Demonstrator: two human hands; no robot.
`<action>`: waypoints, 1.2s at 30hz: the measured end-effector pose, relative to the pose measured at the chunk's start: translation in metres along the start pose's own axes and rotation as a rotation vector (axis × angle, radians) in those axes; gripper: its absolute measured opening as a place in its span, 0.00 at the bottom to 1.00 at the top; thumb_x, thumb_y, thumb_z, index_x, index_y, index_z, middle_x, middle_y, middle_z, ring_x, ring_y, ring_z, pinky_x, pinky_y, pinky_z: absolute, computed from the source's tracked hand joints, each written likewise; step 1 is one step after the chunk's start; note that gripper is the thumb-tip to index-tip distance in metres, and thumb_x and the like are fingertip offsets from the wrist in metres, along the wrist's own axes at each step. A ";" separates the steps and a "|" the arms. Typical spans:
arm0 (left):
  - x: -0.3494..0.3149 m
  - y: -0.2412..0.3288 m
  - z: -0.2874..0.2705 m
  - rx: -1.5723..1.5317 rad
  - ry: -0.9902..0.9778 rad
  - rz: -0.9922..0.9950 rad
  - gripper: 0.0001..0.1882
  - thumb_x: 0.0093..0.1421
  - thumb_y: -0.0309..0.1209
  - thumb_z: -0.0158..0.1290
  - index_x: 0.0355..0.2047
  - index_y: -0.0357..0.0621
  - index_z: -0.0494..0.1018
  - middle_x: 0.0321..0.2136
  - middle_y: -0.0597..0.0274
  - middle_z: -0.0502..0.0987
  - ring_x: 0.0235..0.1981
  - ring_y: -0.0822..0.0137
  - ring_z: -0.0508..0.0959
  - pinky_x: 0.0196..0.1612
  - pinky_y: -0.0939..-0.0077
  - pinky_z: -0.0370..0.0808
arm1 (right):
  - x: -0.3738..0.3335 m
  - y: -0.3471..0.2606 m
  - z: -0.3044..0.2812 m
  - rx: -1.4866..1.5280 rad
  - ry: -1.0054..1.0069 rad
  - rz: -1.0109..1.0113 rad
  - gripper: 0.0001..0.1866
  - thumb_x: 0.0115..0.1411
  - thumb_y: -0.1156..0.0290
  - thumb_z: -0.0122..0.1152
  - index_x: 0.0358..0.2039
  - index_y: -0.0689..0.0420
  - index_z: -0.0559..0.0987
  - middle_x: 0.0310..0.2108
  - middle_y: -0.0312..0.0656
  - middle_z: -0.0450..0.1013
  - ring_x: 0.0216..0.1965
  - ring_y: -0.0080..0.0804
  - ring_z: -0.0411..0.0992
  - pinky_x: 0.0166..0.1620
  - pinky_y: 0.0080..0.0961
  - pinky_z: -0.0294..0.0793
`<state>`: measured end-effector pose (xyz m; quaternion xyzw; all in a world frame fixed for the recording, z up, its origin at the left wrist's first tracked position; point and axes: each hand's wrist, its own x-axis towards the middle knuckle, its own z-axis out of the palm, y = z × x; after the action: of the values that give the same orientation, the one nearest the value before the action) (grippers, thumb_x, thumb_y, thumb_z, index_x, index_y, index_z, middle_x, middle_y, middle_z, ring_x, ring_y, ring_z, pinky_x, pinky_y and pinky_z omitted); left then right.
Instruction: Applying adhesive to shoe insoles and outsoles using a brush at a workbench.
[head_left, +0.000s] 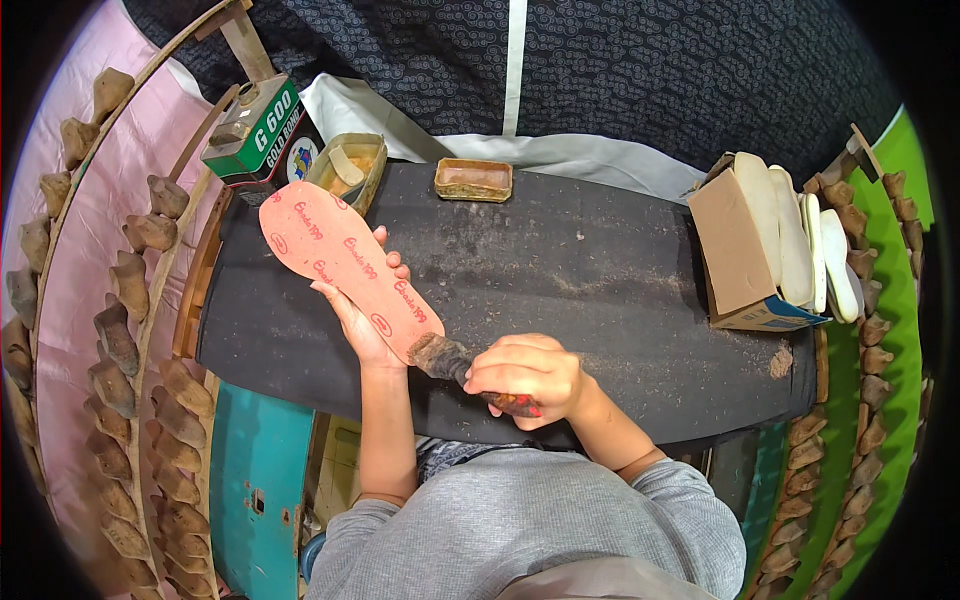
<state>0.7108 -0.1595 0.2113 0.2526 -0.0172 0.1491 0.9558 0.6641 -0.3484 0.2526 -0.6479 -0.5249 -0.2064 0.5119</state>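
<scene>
My left hand (366,332) holds up a salmon-pink shoe insole (335,250) with red print on its face, fingers at one edge and thumb at the other. The insole slants from upper left to lower right above the table. In my right hand (530,375) is a brush (440,357) with a dark, crusted head, its handle gripped in closed fingers. The brush head touches or overlaps the insole's lower, narrower end; I cannot tell which. Beyond the insole stands a tub (372,185) of amber paste with a pale spatula-like piece in it.
On the dark-covered table (560,260) lie scattered crumbs. A small rectangular dish (473,180) sits at the back, a green and black metal can (262,135) at back left. A cardboard box (735,245) of white insoles stands right. Racks of shoe lasts (118,335) flank both sides.
</scene>
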 end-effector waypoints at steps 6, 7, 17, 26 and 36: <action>0.005 0.008 -0.012 -0.067 -0.183 -0.086 0.47 0.59 0.67 0.33 0.59 0.34 0.57 0.43 0.54 0.69 0.35 0.67 0.70 0.37 0.77 0.73 | -0.001 -0.001 -0.002 0.035 -0.019 -0.010 0.16 0.36 0.79 0.63 0.31 0.64 0.77 0.30 0.46 0.73 0.28 0.42 0.74 0.31 0.31 0.75; 0.003 0.007 -0.001 -0.049 -0.121 -0.045 0.46 0.59 0.66 0.35 0.60 0.34 0.56 0.41 0.55 0.68 0.36 0.67 0.70 0.37 0.78 0.73 | -0.001 0.003 -0.003 0.028 0.008 0.000 0.17 0.35 0.79 0.65 0.31 0.63 0.77 0.30 0.45 0.74 0.29 0.41 0.74 0.31 0.31 0.75; 0.007 0.005 -0.017 -0.203 -0.150 -0.115 0.43 0.61 0.61 0.40 0.61 0.35 0.53 0.45 0.52 0.67 0.36 0.63 0.69 0.41 0.74 0.74 | -0.003 0.003 -0.005 -0.022 0.001 0.019 0.16 0.33 0.78 0.65 0.29 0.63 0.80 0.28 0.43 0.76 0.27 0.35 0.77 0.29 0.26 0.76; -0.010 -0.009 -0.005 -0.134 -0.152 -0.294 0.44 0.61 0.65 0.29 0.62 0.39 0.53 0.54 0.47 0.66 0.57 0.52 0.67 0.60 0.58 0.65 | 0.020 0.011 -0.014 -0.095 0.112 -0.009 0.16 0.31 0.80 0.64 0.28 0.63 0.80 0.27 0.46 0.76 0.26 0.37 0.76 0.30 0.28 0.76; -0.006 -0.003 -0.001 -0.040 -0.094 -0.270 0.45 0.61 0.65 0.26 0.64 0.39 0.49 0.58 0.47 0.62 0.63 0.52 0.59 0.66 0.55 0.53 | -0.001 0.001 -0.008 -0.043 -0.002 0.008 0.16 0.32 0.80 0.64 0.28 0.63 0.80 0.28 0.46 0.76 0.27 0.37 0.76 0.30 0.27 0.76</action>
<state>0.7056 -0.1632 0.2082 0.2401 -0.0308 0.0067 0.9702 0.6666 -0.3560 0.2548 -0.6611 -0.5183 -0.2147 0.4982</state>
